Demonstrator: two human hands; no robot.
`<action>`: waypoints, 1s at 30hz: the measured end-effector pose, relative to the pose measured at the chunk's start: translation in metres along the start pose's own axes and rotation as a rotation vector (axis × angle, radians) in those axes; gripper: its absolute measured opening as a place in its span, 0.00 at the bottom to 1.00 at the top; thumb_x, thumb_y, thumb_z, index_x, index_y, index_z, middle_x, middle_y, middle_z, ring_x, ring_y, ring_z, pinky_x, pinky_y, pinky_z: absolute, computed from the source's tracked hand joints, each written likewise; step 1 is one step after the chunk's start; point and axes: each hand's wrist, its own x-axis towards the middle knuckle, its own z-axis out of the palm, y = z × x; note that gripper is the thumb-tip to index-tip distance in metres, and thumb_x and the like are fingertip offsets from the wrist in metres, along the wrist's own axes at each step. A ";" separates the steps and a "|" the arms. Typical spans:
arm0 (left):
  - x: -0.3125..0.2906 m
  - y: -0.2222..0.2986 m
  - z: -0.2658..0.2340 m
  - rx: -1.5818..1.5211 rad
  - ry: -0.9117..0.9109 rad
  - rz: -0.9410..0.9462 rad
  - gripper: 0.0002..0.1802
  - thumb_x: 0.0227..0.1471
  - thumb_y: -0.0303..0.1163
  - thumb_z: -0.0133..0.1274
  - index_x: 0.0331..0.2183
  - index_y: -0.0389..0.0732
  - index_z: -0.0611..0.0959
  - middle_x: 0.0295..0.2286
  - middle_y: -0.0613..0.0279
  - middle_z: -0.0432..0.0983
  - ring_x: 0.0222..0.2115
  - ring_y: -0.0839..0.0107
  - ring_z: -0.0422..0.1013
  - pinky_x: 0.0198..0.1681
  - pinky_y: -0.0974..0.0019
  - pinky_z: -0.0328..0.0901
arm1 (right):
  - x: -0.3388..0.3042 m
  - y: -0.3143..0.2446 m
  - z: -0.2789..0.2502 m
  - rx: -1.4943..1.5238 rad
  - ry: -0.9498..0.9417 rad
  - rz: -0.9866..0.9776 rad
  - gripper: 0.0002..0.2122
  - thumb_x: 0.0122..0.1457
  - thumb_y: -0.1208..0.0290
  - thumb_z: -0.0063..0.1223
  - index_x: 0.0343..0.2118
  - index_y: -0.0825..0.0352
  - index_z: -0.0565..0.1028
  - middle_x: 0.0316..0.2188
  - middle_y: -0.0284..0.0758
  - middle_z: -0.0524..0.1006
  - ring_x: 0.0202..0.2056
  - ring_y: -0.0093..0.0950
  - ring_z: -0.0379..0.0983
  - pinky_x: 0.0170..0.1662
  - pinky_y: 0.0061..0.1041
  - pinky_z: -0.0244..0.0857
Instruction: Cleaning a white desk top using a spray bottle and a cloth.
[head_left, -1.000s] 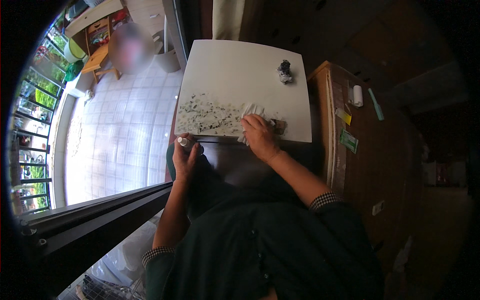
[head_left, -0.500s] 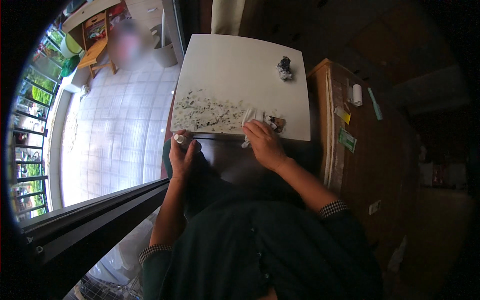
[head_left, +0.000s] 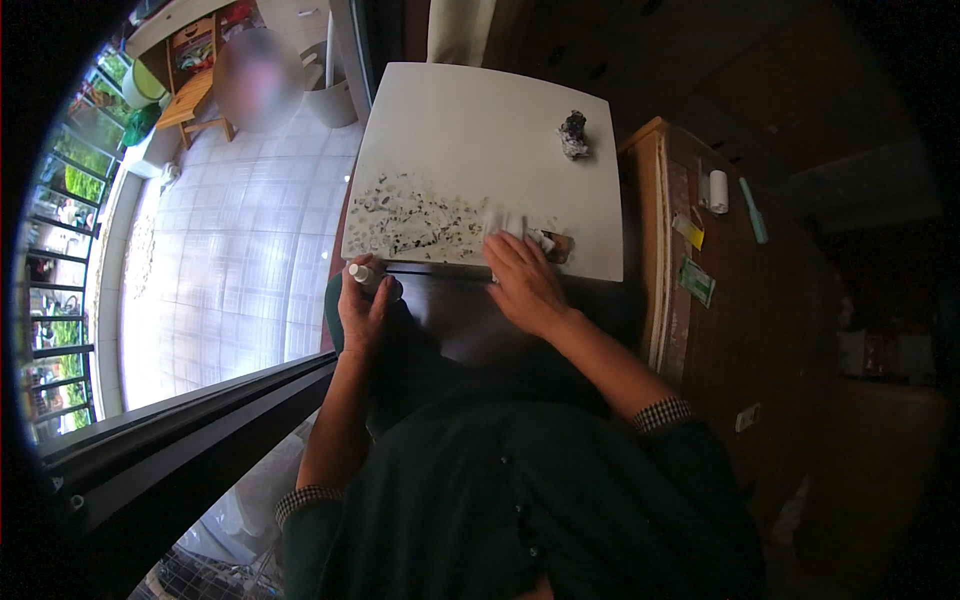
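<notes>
A white panel (head_left: pixel 480 120) lies in front of me, its near-left part covered with dark specks and smears (head_left: pixel 410 225). My left hand (head_left: pixel 362 312) is closed around a small bottle with a white nozzle top (head_left: pixel 362 273), by the panel's near-left edge; most of the bottle is hidden by the fingers. Near the front edge, my right hand (head_left: pixel 525 285) presses a white tissue (head_left: pixel 503 224) onto the panel, fingers together over it. Just right of those fingers is a small brown patch (head_left: pixel 563 248). A crumpled, blackened tissue (head_left: pixel 573 137) sits toward the far right corner.
A wooden cabinet (head_left: pixel 730 300) stands on the right, with a white roll (head_left: pixel 718 192), a teal stick-like tool (head_left: pixel 753 210) and a green packet (head_left: pixel 697 282) on it. To the left are a dark sliding-door rail (head_left: pixel 200 450), a tiled floor (head_left: pixel 240 260) and a wooden chair (head_left: pixel 190 100).
My right hand has flattened over the tissue, its fingers covering more of the lower part. The left hand keeps the bottle in about the same place. The view has shifted slightly.
</notes>
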 end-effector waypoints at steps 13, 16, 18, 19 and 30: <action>0.000 -0.008 0.006 0.045 0.048 0.036 0.25 0.56 0.30 0.62 0.53 0.37 0.74 0.43 0.54 0.78 0.45 0.65 0.75 0.50 0.63 0.68 | 0.007 0.000 0.006 0.043 -0.027 0.045 0.30 0.53 0.72 0.62 0.60 0.70 0.68 0.63 0.39 0.65 0.67 0.37 0.56 0.70 0.46 0.45; -0.001 -0.008 0.005 0.091 0.058 0.083 0.25 0.56 0.31 0.62 0.53 0.38 0.74 0.42 0.54 0.78 0.44 0.65 0.75 0.50 0.63 0.68 | 0.004 -0.001 0.010 0.071 -0.053 0.038 0.30 0.52 0.73 0.62 0.60 0.70 0.68 0.63 0.39 0.65 0.67 0.37 0.57 0.70 0.47 0.45; -0.001 -0.010 -0.002 0.103 0.055 0.072 0.25 0.56 0.31 0.62 0.53 0.38 0.74 0.42 0.54 0.78 0.44 0.65 0.75 0.50 0.64 0.68 | -0.016 0.001 0.009 0.025 -0.060 0.020 0.30 0.52 0.74 0.62 0.60 0.70 0.68 0.63 0.39 0.66 0.67 0.37 0.57 0.70 0.47 0.45; -0.002 -0.011 -0.004 0.111 0.049 0.062 0.25 0.56 0.30 0.62 0.54 0.38 0.74 0.42 0.55 0.78 0.43 0.66 0.75 0.50 0.64 0.68 | -0.024 0.003 0.011 -0.024 -0.067 0.007 0.30 0.51 0.74 0.62 0.59 0.69 0.68 0.62 0.39 0.66 0.67 0.37 0.57 0.70 0.47 0.46; -0.001 -0.002 -0.002 0.092 0.047 0.082 0.25 0.56 0.31 0.62 0.53 0.37 0.74 0.41 0.56 0.78 0.43 0.67 0.75 0.49 0.65 0.68 | -0.013 0.008 0.017 -0.003 -0.005 -0.008 0.28 0.51 0.76 0.60 0.58 0.68 0.71 0.61 0.38 0.68 0.66 0.37 0.59 0.69 0.47 0.48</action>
